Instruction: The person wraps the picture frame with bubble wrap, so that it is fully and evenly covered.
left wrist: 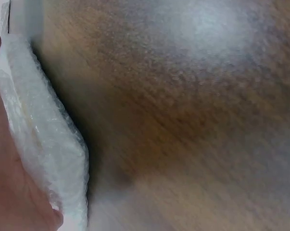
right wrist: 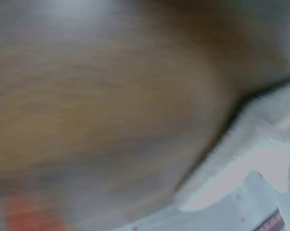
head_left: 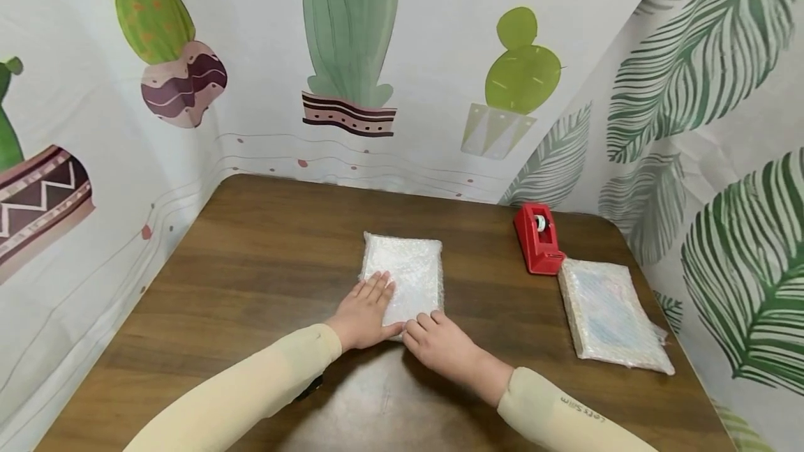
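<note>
A flat rectangular package in clear bubble wrap lies on the wooden table in front of the person. Across its near left part rests the left hand, fingers straight and spread, thumb pointing toward the right hand. The right hand grips the wrap at the near right corner with curled fingers; its thumb is hidden. In the left wrist view the puffy side of the package shows beside the left hand. The right wrist view is blurred, with the package and a bit of fingers at the right edge.
A red tape dispenser stands at the back right of the table. Just in front of it lies a second bubble-wrapped package, near the right table edge. Cloth printed with cacti and leaves hangs behind and beside the table.
</note>
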